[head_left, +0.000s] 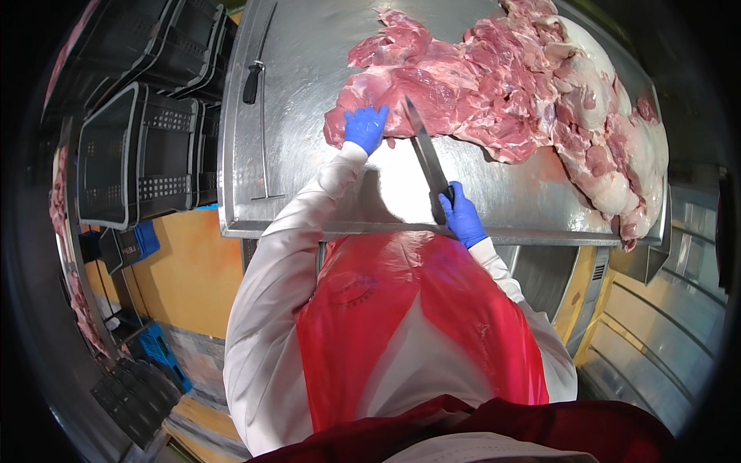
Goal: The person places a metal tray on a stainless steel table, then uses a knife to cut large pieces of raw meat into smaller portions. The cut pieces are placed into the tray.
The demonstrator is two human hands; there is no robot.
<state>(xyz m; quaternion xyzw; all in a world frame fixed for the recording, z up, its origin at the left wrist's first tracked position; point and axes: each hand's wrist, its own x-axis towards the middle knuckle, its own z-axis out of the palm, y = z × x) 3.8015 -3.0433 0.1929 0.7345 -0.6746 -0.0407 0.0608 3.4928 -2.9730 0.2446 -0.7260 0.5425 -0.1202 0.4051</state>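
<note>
While the right hand (462, 216), in a blue glove, is clenched around the handle of a long knife (427, 154), its tip rests against the near edge of the raw meat (494, 85). 1 cut lies under the left hand (365, 127), fingers spread flat, pinning it to the steel bench (309, 69). Since those fingertips sit just beside the blade, a slip on the wet flesh could nick them. A sharpening steel (253, 77) lies well apart, beside black crates (139, 154).
</note>
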